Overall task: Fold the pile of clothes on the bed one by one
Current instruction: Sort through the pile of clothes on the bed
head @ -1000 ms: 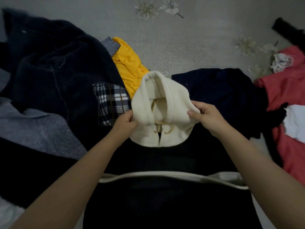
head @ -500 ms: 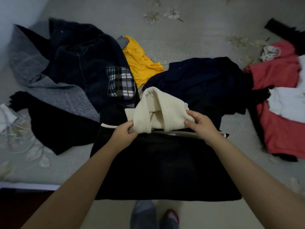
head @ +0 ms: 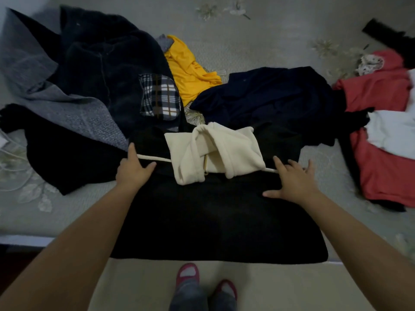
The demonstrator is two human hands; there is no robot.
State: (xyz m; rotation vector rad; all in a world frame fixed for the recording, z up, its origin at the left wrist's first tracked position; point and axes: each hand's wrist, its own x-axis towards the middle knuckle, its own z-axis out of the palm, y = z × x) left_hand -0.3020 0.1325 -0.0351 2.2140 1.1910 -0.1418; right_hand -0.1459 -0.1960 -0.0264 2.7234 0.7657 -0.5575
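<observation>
A black garment (head: 215, 221) with a cream hood (head: 215, 151) lies flat at the near edge of the bed, its lower end hanging over the side. The hood is folded down onto the garment's upper part. My left hand (head: 132, 171) rests with spread fingers on the garment's upper left, by a cream trim line. My right hand (head: 294, 180) lies flat with straight fingers on the upper right. Neither hand grips anything.
Loose clothes cover the grey bedspread (head: 258, 39): a dark navy coat with a plaid patch (head: 159, 95), a grey garment (head: 74, 108), a yellow top (head: 190, 70), a navy garment (head: 269, 95), red and white clothes (head: 381, 131). My slippered feet (head: 204, 281) stand below the bed's edge.
Both hands let go of the cream hood after laying it down on the black garment, then moved apart to its left and right sides and flattened there.
</observation>
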